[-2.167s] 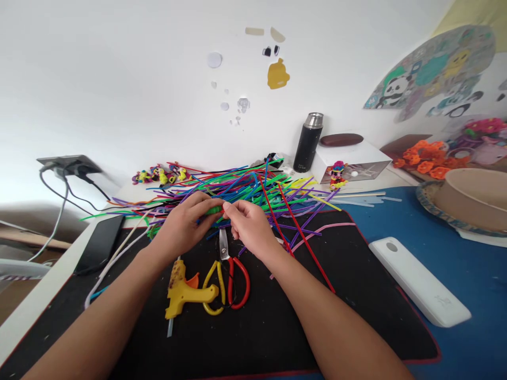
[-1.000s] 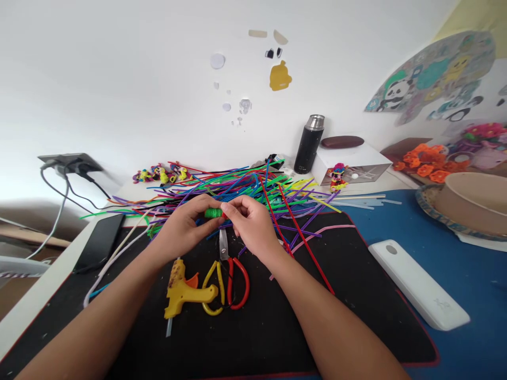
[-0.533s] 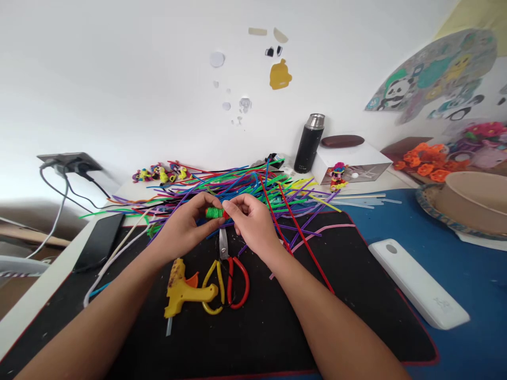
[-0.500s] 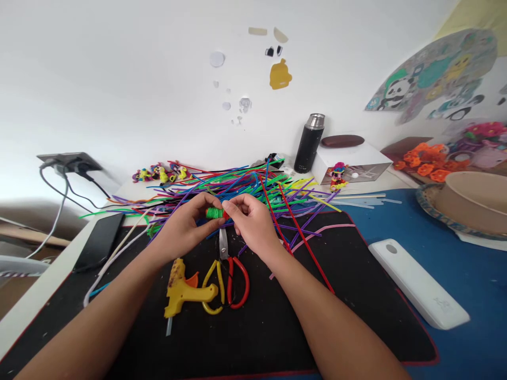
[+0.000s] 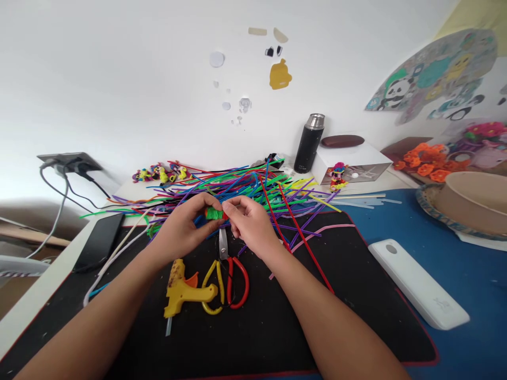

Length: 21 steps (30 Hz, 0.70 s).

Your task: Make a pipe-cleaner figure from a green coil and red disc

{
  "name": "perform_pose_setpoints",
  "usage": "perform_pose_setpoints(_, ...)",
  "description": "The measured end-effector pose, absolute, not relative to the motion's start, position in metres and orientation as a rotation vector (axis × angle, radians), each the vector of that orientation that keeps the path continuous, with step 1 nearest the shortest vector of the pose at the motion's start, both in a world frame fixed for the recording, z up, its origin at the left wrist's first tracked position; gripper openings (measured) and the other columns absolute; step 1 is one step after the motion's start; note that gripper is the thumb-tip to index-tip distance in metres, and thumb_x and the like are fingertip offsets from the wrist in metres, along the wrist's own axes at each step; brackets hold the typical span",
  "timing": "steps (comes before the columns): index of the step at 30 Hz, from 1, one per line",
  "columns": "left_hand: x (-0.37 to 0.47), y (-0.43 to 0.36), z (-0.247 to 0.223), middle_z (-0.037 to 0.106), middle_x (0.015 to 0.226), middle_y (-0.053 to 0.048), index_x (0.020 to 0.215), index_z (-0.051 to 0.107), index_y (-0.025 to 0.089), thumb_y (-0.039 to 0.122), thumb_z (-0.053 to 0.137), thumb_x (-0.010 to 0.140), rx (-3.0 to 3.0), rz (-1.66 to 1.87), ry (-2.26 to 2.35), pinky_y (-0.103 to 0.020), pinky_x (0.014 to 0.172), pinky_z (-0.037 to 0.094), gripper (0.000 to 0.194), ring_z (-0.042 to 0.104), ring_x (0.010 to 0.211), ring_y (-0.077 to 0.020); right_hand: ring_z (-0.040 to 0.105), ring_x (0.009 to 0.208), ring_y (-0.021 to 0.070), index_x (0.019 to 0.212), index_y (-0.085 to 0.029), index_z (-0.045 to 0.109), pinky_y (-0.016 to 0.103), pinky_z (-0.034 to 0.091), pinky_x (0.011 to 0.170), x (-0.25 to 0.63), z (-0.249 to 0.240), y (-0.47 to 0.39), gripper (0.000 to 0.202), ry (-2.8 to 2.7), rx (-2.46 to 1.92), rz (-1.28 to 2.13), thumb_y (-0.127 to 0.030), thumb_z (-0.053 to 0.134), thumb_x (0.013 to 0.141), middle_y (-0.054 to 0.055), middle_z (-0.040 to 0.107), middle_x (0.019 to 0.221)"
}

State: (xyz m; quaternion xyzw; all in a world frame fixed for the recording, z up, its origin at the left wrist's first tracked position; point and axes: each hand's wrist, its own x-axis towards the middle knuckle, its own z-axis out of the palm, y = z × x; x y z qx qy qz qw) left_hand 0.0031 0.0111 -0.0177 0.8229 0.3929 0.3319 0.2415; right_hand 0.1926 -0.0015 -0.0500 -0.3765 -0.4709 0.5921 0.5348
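Between my hands is a small tight roll of green pipe cleaner (image 5: 214, 214) with red at its right end. My left hand (image 5: 189, 224) is closed around the roll, thumb below and fingers above. At the red end, my right hand (image 5: 249, 219) pinches with thumb and forefinger; its fingertips partly hide what they grip. Just below the hands lie scissors (image 5: 239, 282) with one red and one yellow handle, blades pointing away from me. To their left, a yellow glue gun (image 5: 180, 290) with an orange trigger overlaps the yellow handle. Behind the hands spreads a heap of coloured pipe cleaners (image 5: 245, 184).
A black mat (image 5: 356, 316) covers the desk's middle. A phone (image 5: 99, 240) lies left, a long white case (image 5: 418, 282) right. At the back stand a black flask (image 5: 309, 143), a white box (image 5: 356, 155) and small pipe-cleaner figures (image 5: 160, 171). A round basket (image 5: 443, 214) is far right.
The green roll has turned slightly between my fingers. Both hands are almost in the same place, and everything on the desk is unmoved.
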Motion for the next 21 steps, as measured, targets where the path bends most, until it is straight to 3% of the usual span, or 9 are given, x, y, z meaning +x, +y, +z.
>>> perform_pose_setpoints(9, 0.0002, 0.0113, -0.0147, 0.072, 0.103, -0.005, 0.106, 0.064, 0.024, 0.016, 0.065, 0.096, 2.426, 1.012, 1.025, -0.035, 0.084, 0.057, 0.012, 0.070, 0.094, -0.0222, 0.043, 0.039, 0.0100, 0.086, -0.023, 0.063, 0.024, 0.030, 0.041, 0.1898, -0.0495, -0.0030, 0.045, -1.112, -0.876, 1.515, -0.066, 0.074, 0.091, -0.010, 0.050, 0.050)
perform_pose_setpoints(16, 0.0029, 0.0104, -0.0156, 0.075, 0.111, -0.006, 0.112, 0.063, 0.024, 0.013, 0.064, 0.102, 2.678, 0.998, 0.951, -0.035, 0.093, 0.060, 0.015, 0.073, 0.106, -0.0230, 0.043, 0.039, 0.0100, 0.075, -0.024, 0.058, 0.024, 0.028, 0.040, 0.1892, -0.0553, 0.0007, 0.047, -1.056, -0.924, 1.516, -0.064, 0.076, 0.089, -0.012, 0.040, 0.048)
perform_pose_setpoints(21, 0.0034, 0.0114, -0.0203, 0.075, 0.114, -0.008, 0.114, 0.062, 0.024, 0.013, 0.061, 0.105, 2.816, 0.989, 0.893, -0.033, 0.088, 0.061, 0.014, 0.075, 0.105, -0.0221, 0.043, 0.039, 0.0091, 0.072, -0.024, 0.053, 0.024, 0.025, 0.040, 0.1891, -0.0528, -0.0015, 0.046, -0.991, -0.915, 1.558, -0.059, 0.079, 0.087, -0.012, 0.039, 0.050)
